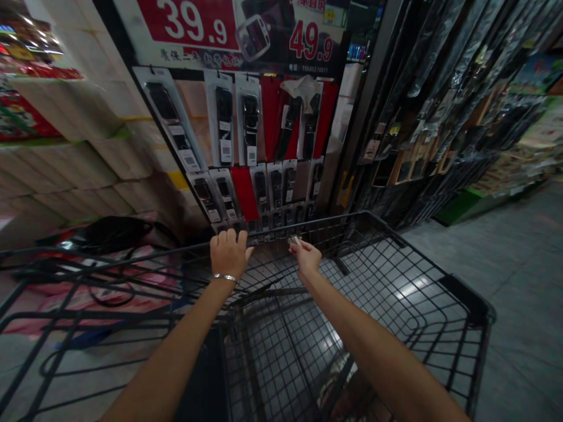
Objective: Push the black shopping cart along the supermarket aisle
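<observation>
- Cart (470, 299): black wire mesh, rounded corners; fills foreground.
- Left hand (230, 252): fingers over the cart's rim; cannot tell whether clasping.
- Right hand (307, 257): fingertips pinching small item (294, 240) near rim.
- Small item: pale; details blurred.

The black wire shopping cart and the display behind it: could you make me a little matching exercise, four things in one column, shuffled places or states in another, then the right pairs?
Things
1. Bare left hand
2. Bare right hand
3. Thin silver bracelet
4. Black belts in pale packs

Places or states
A. Hanging below a large price sign
B. Around a wrist
C. Pinching a small pale item
D. On the cart's black wire rim

Pairs: 1-D, 2-C, 3-B, 4-A
</observation>
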Demonstrator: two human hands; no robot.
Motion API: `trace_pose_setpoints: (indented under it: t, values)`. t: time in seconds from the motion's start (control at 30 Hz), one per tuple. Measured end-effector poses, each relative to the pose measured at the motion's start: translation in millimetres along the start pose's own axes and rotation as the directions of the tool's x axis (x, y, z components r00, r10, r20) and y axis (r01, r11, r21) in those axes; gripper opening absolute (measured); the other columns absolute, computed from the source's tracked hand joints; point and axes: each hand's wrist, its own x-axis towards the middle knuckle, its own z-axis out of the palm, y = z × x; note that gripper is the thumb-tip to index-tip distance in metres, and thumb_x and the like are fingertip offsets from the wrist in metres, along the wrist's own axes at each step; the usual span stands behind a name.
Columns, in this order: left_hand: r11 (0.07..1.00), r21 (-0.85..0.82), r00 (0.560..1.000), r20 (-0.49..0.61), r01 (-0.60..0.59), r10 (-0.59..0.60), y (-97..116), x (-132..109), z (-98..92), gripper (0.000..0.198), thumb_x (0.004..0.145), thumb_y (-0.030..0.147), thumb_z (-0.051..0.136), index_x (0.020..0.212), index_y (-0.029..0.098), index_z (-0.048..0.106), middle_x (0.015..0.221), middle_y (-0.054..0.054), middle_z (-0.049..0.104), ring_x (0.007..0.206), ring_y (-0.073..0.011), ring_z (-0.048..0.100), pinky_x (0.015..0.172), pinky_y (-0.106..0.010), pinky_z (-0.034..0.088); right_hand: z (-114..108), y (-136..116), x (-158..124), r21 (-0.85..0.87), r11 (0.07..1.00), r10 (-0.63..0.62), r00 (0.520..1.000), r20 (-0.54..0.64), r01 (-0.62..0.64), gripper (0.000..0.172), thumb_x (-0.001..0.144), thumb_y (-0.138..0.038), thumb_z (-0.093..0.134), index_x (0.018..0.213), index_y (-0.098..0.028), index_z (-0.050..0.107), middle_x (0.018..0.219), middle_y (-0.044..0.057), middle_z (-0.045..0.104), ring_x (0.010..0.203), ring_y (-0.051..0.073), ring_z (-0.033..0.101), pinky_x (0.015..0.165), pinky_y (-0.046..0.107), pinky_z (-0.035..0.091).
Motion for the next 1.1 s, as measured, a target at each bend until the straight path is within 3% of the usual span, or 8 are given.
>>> trace_pose_setpoints:
  t: [0.5,0.7,0.87,1.1]
  values:
    - [0.995,-0.093,0.999,0.020,0.031,-0.029,0,2,8.0,0.034,0.079,0.036,0.056,0.106,0.016,0.055,0.095,-0.016,0.053,0.092,-0.0336,0.045,0.077,-0.045,0.031,-26,37,13,-0.179,0.984,-0.020,0.988,-0.155,-0.009,0.016,0.049,-0.018,0.073,0.055,-0.014,0.058,0.044,-0.003,0.055,0.046,0.011,0.054,0.046,0.022,0.042]
    - [0.998,-0.052,1.000,0.022,0.023,-0.022,1,3,7.7,0.033,0.079,0.036,0.057,0.105,0.015,0.056,0.095,-0.016,0.053,0.092,-0.0323,0.045,0.077,-0.043,0.031,-36,47,7,-0.058,0.984,0.151,0.967,-0.207,-0.166,0.022,0.046,-0.012,0.074,0.053,-0.015,0.054,0.046,-0.003,0.055,0.043,0.010,0.052,0.044,0.021,0.042]
    - [1.000,-0.006,1.000,0.018,0.015,-0.015,1,2,5.7,0.034,0.079,0.037,0.057,0.104,0.014,0.056,0.094,-0.015,0.053,0.090,-0.0308,0.045,0.076,-0.041,0.032,-31,36,5,0.100,0.955,0.292,0.941,-0.170,-0.279,0.024,0.048,-0.004,0.067,0.057,-0.017,0.050,0.047,-0.004,0.056,0.044,0.009,0.053,0.046,0.021,0.048]
    - [1.000,0.031,1.000,0.015,0.001,-0.002,0,0,6.1,0.038,0.081,0.040,0.055,0.108,0.013,0.055,0.093,-0.016,0.053,0.089,-0.0311,0.045,0.075,-0.041,0.032,-8,7,3,0.123,0.912,0.406,0.906,-0.124,-0.392,0.018,0.055,0.001,0.055,0.053,-0.015,0.049,0.044,-0.003,0.054,0.040,0.007,0.051,0.042,0.017,0.046]
